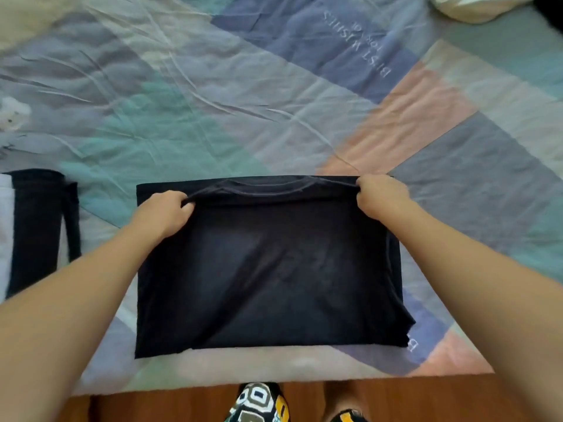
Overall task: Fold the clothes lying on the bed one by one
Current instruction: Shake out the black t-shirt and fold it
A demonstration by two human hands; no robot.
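Note:
A black T-shirt point(268, 269) lies flat on the bed near the front edge, sides folded in so it forms a rectangle, collar at the far end. My left hand point(166, 213) grips the upper layer of cloth near the far left corner. My right hand point(382, 194) pinches the same layer at the far right corner. The cloth edge between both hands is lifted a little and pulled taut just below the collar.
A folded black garment point(36, 229) lies at the left beside something white point(4, 233). The patchwork bedsheet point(274, 102) stretches away behind the shirt. A white pillow point(475, 6) sits at the far right. A wooden floor point(426, 397) runs along the bed's front edge.

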